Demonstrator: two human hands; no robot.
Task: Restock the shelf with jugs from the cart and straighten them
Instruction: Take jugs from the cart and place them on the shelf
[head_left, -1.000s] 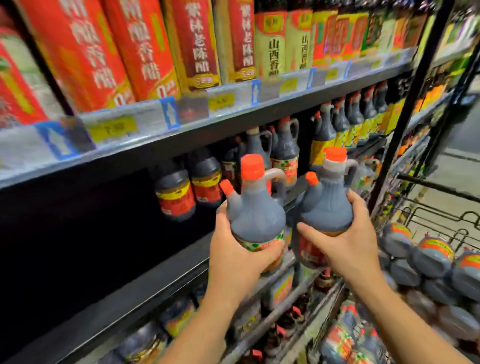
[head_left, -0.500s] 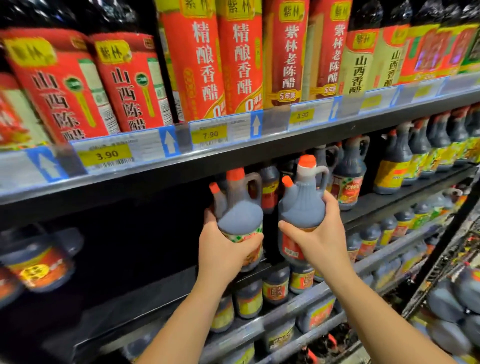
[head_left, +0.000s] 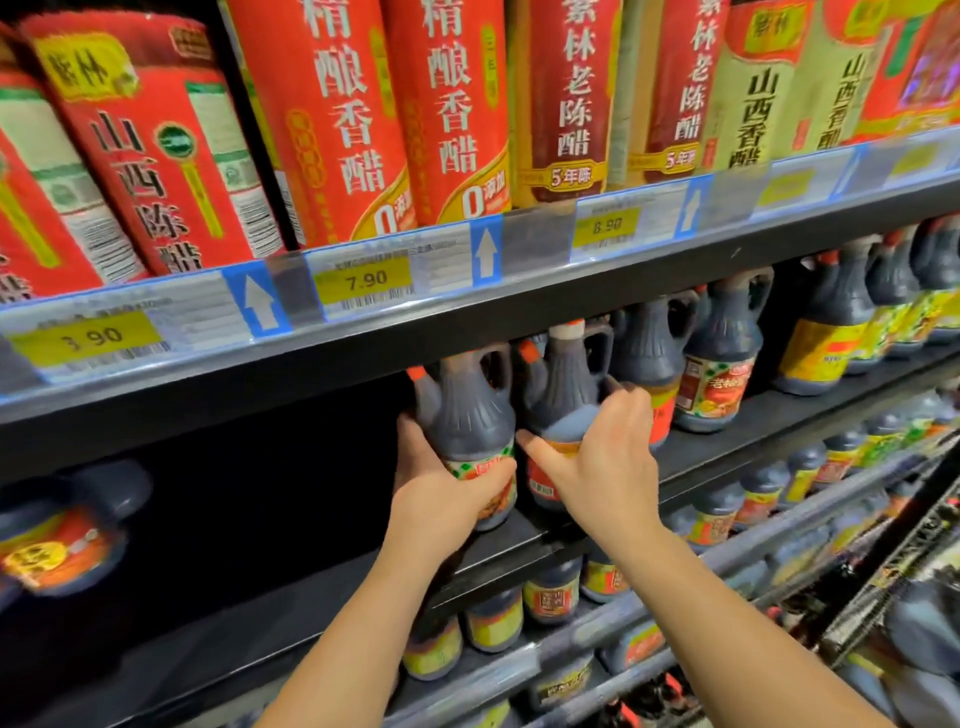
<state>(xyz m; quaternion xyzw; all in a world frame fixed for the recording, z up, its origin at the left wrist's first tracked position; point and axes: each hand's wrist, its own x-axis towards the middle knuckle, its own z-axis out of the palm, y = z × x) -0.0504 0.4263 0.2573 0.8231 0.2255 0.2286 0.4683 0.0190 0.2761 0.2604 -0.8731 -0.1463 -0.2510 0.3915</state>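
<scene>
Two dark jugs with orange caps sit side by side at the front of the black middle shelf. My left hand grips the left jug around its lower body and label. The right jug is held by my right hand, thumb across the front and fingers curled over its shoulder. Both jugs stand upright with spouts to the left, their caps partly hidden under the upper shelf edge. Whether their bases rest on the shelf is hidden by my hands. The cart shows at the lower right with several jugs.
Similar jugs fill the same shelf to the right. Left of my hands the shelf is a dark gap with one blurred jug at the far left. Tall red vinegar packs stand above, price tags below them. Smaller bottles line lower shelves.
Both hands have carried the jugs up and forward from in front of the shelf into the middle shelf, under the upper shelf edge. The view has turned toward the shelf.
</scene>
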